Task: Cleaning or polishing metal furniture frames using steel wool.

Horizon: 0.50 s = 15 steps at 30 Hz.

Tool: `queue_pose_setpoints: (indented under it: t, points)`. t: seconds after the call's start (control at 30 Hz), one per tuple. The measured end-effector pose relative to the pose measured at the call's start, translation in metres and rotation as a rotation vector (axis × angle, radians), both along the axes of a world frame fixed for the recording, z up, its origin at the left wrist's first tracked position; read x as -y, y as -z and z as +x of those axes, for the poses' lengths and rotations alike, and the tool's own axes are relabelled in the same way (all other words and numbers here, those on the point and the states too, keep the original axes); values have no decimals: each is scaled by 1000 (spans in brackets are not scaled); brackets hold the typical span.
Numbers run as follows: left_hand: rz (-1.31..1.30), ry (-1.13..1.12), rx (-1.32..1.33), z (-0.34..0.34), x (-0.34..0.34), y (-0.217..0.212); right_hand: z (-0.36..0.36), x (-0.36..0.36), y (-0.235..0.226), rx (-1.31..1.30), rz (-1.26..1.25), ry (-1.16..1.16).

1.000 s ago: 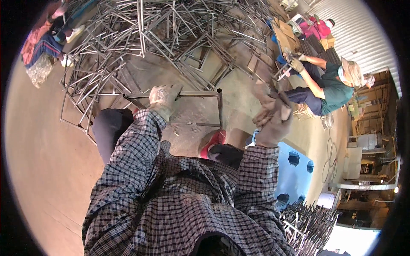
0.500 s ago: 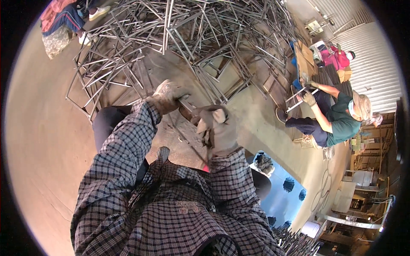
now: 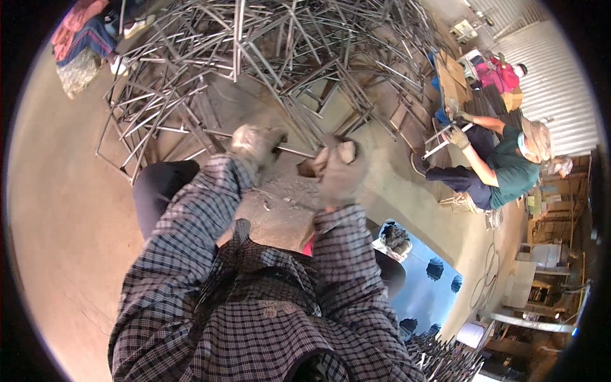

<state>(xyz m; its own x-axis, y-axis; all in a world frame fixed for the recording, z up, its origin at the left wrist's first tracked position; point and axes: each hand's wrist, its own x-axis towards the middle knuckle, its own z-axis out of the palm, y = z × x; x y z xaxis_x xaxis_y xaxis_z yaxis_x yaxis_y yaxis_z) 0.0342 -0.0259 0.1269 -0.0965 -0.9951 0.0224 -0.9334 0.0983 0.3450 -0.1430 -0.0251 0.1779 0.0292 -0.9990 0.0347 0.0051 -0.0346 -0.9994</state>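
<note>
Both my hands wear pale, dirty work gloves. My left hand (image 3: 256, 145) is closed round a thin metal tube (image 3: 296, 151) in front of my knees. The tube runs across to my right hand (image 3: 342, 170), whose fingers are curled at its other end and partly blurred. A small brown piece (image 3: 307, 169) shows at the right hand's inner side; its kind is unclear. My gloves hide both tube ends, so I cannot tell whether it belongs to a larger frame.
A large tangled heap of metal tube frames (image 3: 238, 54) lies just ahead. A blue sheet (image 3: 417, 280) with dark bundles lies at my right. A seated co-worker (image 3: 509, 162) holds a metal frame farther right. Another person's legs (image 3: 92, 44) show at far left.
The tube has swung from a slant to nearly level. My right hand has moved up and to the right, and my left hand slightly right and down.
</note>
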Motion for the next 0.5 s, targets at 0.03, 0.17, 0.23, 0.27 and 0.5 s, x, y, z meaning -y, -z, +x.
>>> queue_pose_setpoints:
  t: [0.03, 0.17, 0.23, 0.27, 0.5]
  points:
    - [-94, 26, -52, 7, 3, 12, -2, -8, 3, -67, -22, -32]
    - [-152, 13, -164, 31, 3, 29, 6, -14, 31, -113, -228, -79]
    - [-148, 10, -127, 35, 0, 24, 9, -11, 27, -187, -393, -45]
    - [-109, -18, -60, 34, -1, 13, 9, -8, 24, -257, -545, -47]
    - [95, -234, -1052, 170, -11, 165, -34, -32, 149, -366, -19, -391]
